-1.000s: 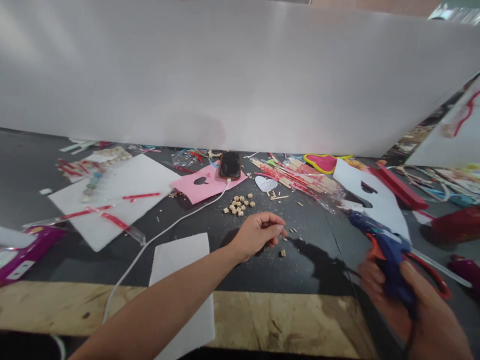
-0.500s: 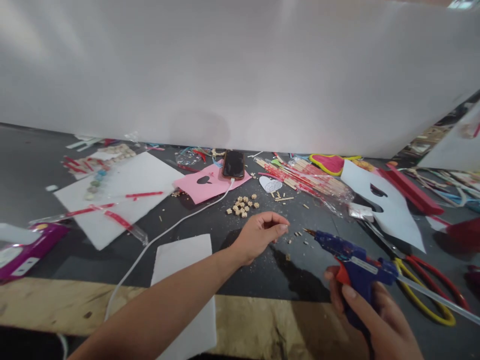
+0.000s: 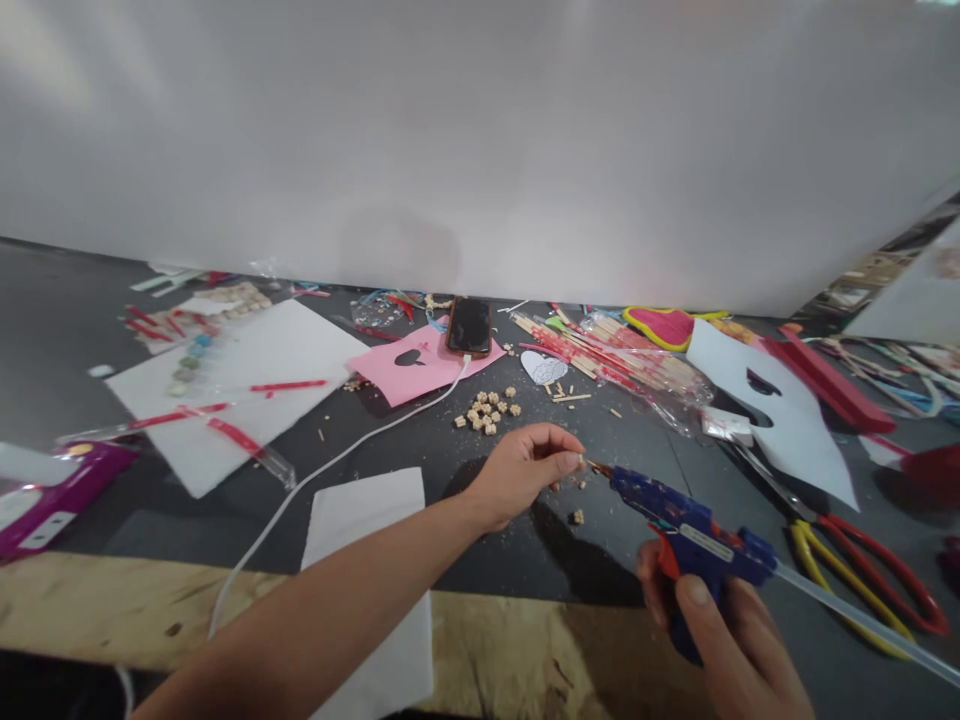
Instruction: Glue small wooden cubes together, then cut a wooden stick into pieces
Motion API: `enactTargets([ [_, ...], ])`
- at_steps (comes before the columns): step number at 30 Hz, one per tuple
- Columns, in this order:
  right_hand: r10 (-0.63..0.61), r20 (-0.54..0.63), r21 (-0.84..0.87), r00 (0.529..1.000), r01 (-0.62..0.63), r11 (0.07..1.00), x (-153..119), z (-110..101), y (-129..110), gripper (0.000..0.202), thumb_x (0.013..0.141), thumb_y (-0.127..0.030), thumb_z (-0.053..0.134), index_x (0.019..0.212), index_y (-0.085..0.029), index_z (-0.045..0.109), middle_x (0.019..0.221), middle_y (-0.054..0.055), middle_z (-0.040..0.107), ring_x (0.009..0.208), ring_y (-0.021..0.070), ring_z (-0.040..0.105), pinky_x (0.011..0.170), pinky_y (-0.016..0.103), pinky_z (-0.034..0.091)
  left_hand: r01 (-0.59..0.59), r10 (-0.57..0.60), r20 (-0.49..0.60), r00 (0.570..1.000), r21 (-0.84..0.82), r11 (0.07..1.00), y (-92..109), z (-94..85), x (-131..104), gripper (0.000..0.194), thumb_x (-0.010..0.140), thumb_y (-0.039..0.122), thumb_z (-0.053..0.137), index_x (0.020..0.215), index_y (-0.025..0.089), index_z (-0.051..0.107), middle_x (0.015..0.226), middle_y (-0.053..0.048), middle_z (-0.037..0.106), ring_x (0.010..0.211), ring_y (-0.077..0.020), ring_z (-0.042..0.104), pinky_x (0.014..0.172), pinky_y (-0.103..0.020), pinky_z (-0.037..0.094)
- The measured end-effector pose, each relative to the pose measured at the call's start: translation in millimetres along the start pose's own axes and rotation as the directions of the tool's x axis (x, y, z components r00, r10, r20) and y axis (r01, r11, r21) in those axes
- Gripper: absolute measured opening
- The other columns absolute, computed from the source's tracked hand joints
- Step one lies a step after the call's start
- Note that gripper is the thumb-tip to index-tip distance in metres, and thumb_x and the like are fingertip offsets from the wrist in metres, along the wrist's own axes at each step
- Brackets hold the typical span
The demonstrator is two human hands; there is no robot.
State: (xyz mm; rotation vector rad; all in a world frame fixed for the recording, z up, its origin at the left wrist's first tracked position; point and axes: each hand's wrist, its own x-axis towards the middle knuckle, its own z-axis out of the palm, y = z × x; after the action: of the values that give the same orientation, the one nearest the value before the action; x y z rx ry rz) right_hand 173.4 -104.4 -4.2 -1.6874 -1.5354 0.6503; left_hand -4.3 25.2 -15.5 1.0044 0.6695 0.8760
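My right hand (image 3: 739,645) is wrapped round the grip of a dark blue hot glue gun (image 3: 667,510) with an orange trigger. A long translucent glue stick (image 3: 847,610) comes out of its back end. The nozzle points left and sits right at the fingertips of my left hand (image 3: 521,475). Thumb and forefinger of that hand are pinched together; a tiny pale bit shows at their tips, too small to name. Behind the left hand lies a pile of small wooden clusters (image 3: 487,410). One more wooden cluster (image 3: 576,517) lies by itself below the nozzle.
A phone (image 3: 469,326) on pink paper (image 3: 390,375) trails a white cable (image 3: 337,455). Bagged wooden sticks (image 3: 585,350) and scissors (image 3: 870,580) lie to the right. White sheets (image 3: 247,440) and a purple object (image 3: 67,500) are at the left. A white panel (image 3: 450,150) rises behind.
My right hand has brought the glue gun left, so its nozzle now meets the left fingertips. The left hand has barely shifted.
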Motion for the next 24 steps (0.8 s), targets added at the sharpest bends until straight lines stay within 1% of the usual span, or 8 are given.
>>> enactTargets([
  [2,0.006,0.009,0.005,1.0,-0.006,1.0,-1,1,0,0.028,0.085,-0.043,0.042,0.078,-0.021,0.058,0.06,0.001,0.06,0.059,0.0148,0.056,0.056,0.023,0.044,0.01,-0.01,0.003,1.0,0.003,1.0,0,0.0,0,0.024,0.069,0.032,0.068,0.082,0.014,0.061,0.071,-0.001,0.061,0.059,-0.0077,0.051,0.053,-0.019,0.038],
  [7,0.078,0.008,0.036,0.997,-0.078,0.996,-2,4,-5,0.031,0.086,-0.045,0.039,0.073,-0.022,0.055,0.061,0.001,0.058,0.062,0.0156,0.054,0.06,0.025,0.041,0.005,-0.005,0.014,1.0,0.011,1.0,0,1.0,-1,0.023,0.068,0.032,0.069,0.081,0.014,0.062,0.068,0.001,0.059,0.059,-0.0076,0.049,0.053,-0.019,0.038],
  [10,0.043,0.019,0.002,0.999,-0.043,0.999,-1,3,-6,0.033,0.085,-0.046,0.038,0.07,-0.022,0.056,0.059,0.001,0.058,0.061,0.0158,0.055,0.06,0.026,0.042,-0.001,0.001,0.017,1.0,0.015,1.0,0,1.4,-1,0.023,0.067,0.032,0.069,0.081,0.014,0.063,0.07,0.0,0.059,0.058,-0.0073,0.048,0.054,-0.019,0.038],
  [14,0.028,-0.021,-0.035,0.999,-0.029,0.999,-1,2,-5,0.034,0.084,-0.046,0.042,0.067,-0.021,0.058,0.058,0.001,0.06,0.059,0.0157,0.057,0.057,0.025,0.044,0.007,-0.008,0.013,1.0,0.021,1.0,1,1.5,-1,0.024,0.066,0.031,0.07,0.08,0.014,0.063,0.067,0.002,0.057,0.056,-0.0067,0.046,0.054,-0.019,0.037],
  [19,0.1,-0.076,0.004,0.992,-0.1,0.995,-2,5,-13,0.035,0.083,-0.049,0.042,0.069,-0.021,0.058,0.057,0.001,0.059,0.057,0.0147,0.054,0.057,0.024,0.044,0.013,-0.013,0.022,1.0,0.009,1.0,1,1.4,-1,0.022,0.065,0.028,0.071,0.08,0.013,0.063,0.066,0.002,0.056,0.055,-0.0058,0.045,0.053,-0.018,0.036],
  [24,0.12,-0.056,0.031,0.991,-0.118,0.992,-2,6,-17,0.036,0.083,-0.05,0.041,0.067,-0.022,0.056,0.057,0.0,0.057,0.058,0.0146,0.053,0.057,0.024,0.042,0.02,-0.02,0.016,1.0,0.022,1.0,1,1.9,0,0.022,0.065,0.027,0.071,0.079,0.013,0.063,0.067,0.001,0.056,0.055,-0.0054,0.045,0.052,-0.018,0.036],
])
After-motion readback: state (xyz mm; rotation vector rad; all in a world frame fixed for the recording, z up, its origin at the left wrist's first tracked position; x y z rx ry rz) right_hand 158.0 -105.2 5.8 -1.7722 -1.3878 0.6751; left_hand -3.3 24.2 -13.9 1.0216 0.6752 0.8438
